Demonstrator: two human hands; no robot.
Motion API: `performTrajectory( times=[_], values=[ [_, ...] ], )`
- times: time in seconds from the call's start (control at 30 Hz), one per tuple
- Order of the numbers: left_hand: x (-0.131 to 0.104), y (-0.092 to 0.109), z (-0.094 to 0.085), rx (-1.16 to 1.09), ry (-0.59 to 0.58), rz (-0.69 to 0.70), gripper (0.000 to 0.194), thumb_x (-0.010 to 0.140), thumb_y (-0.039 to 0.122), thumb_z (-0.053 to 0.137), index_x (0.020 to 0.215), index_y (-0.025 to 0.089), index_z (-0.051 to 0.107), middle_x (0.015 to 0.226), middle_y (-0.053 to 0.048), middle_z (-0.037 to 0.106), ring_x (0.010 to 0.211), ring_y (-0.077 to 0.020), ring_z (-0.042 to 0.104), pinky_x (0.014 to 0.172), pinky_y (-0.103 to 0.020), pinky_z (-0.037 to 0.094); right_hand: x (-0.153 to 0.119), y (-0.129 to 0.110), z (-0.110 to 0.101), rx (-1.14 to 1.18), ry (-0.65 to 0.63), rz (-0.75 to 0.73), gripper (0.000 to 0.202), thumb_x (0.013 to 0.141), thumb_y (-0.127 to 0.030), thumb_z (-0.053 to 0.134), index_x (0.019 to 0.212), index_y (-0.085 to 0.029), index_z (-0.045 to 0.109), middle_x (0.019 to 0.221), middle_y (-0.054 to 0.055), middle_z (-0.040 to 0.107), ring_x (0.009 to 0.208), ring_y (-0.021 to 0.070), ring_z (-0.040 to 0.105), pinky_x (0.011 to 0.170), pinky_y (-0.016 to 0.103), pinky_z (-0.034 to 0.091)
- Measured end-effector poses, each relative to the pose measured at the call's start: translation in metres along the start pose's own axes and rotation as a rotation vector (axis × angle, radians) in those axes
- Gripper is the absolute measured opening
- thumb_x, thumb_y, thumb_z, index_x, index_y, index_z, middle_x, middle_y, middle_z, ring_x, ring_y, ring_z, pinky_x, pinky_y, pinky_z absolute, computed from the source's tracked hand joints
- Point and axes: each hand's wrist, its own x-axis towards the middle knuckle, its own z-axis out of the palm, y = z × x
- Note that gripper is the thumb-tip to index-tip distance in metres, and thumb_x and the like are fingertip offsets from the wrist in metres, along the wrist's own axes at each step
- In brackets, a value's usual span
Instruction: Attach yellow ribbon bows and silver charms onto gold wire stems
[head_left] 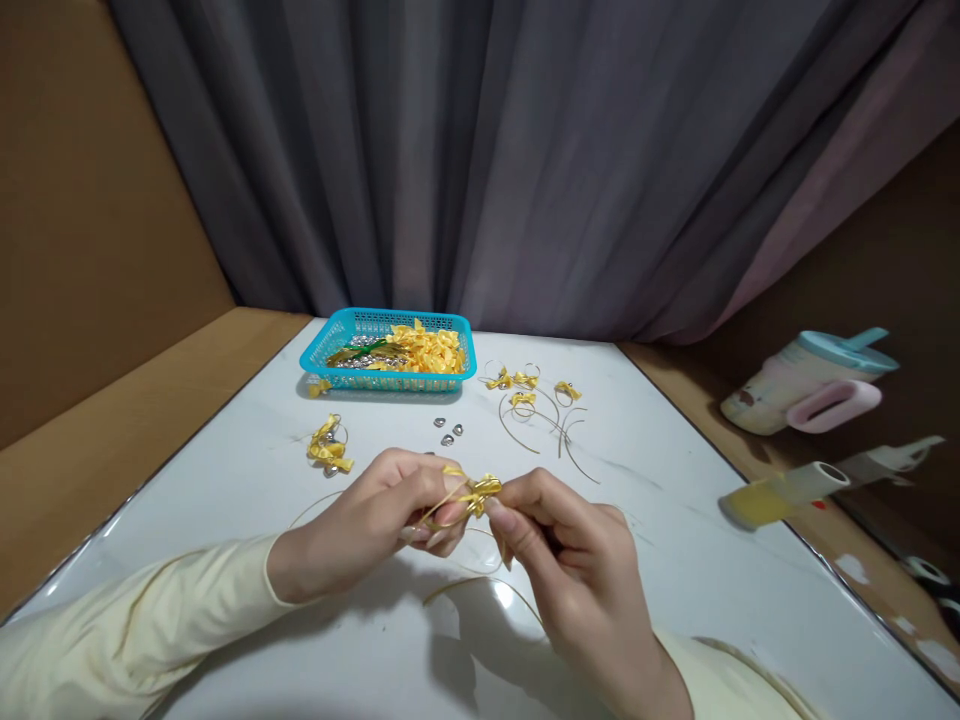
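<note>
Both hands meet over the middle of the white table. My left hand [397, 505] is closed, its fingers pinching a yellow ribbon bow [484, 490] and the gold cord looped around it. From the other side, the thumb and forefinger of my right hand [574, 545] pinch the same bow's right edge. Loose gold cord [457, 583] curves on the table below the hands. Just beyond them lie small silver heart-shaped pieces [448, 440]. More yellow bows with cord lie at the left [328, 445] and farther back at the right [523, 380].
A blue basket [388, 382] at the back holds yellow bows, silver pieces and something green. At the right are a cup [787, 385] with a pink handle and a bottle of yellow liquid [772, 497]. A grey curtain [442, 170] hangs behind the table.
</note>
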Motion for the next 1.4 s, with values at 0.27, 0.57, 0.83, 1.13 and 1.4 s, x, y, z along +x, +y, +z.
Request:
performTrajectory(
  times=[0.27,0.57,0.83,1.13,1.4],
  values=[
    [0.0,-0.002,-0.001,0.118,0.026,-0.001,0.029,0.081,0.019,0.038,0.053,0.016,0.04,0.048,0.006,0.032,0.048,-0.0091,0.027,0.049,-0.025,0.022,-0.002,0.003,0.006,-0.015,0.045,-0.076,0.019,0.086,-0.014,0.047,0.067,-0.018,0.048,0.051,-0.006,0.042,0.043,0.0057,0.035,0.041,0.018,0.029],
    [0.001,0.0,0.0,0.113,0.047,0.033,0.031,0.084,0.026,0.041,0.054,0.017,0.041,0.049,0.005,0.033,0.049,-0.0093,0.03,0.049,-0.023,0.026,0.0,0.003,0.006,0.162,0.042,0.013,0.02,0.086,-0.019,0.049,0.066,-0.017,0.051,0.052,-0.004,0.048,0.045,0.0062,0.039,0.042,0.018,0.032],
    [-0.001,0.006,0.001,0.797,0.072,0.343,0.029,0.086,0.018,0.037,0.059,0.016,0.047,0.053,0.004,0.04,0.048,-0.0083,0.036,0.048,-0.021,0.029,0.0,0.008,0.011,0.216,0.044,0.074,0.019,0.087,-0.023,0.05,0.069,-0.017,0.052,0.054,-0.004,0.052,0.045,0.0064,0.043,0.042,0.019,0.033],
    [0.002,0.005,-0.008,1.167,0.161,0.585,0.027,0.086,0.012,0.036,0.06,0.018,0.039,0.056,0.004,0.037,0.05,-0.0101,0.034,0.05,-0.022,0.029,0.032,0.001,-0.031,-0.35,-0.066,-0.279,0.006,0.087,-0.019,0.051,0.088,-0.018,0.057,0.08,0.004,0.064,0.071,0.0143,0.057,0.062,0.025,0.045],
    [0.008,0.012,-0.009,0.794,0.185,0.267,0.034,0.09,0.026,0.034,0.059,0.017,0.046,0.053,0.004,0.041,0.049,-0.0088,0.038,0.05,-0.02,0.031,0.03,0.01,-0.019,-0.04,-0.189,-0.079,0.017,0.087,-0.03,0.051,0.096,-0.021,0.04,0.088,0.006,0.056,0.079,0.0156,0.055,0.07,0.032,0.047]
  ],
)
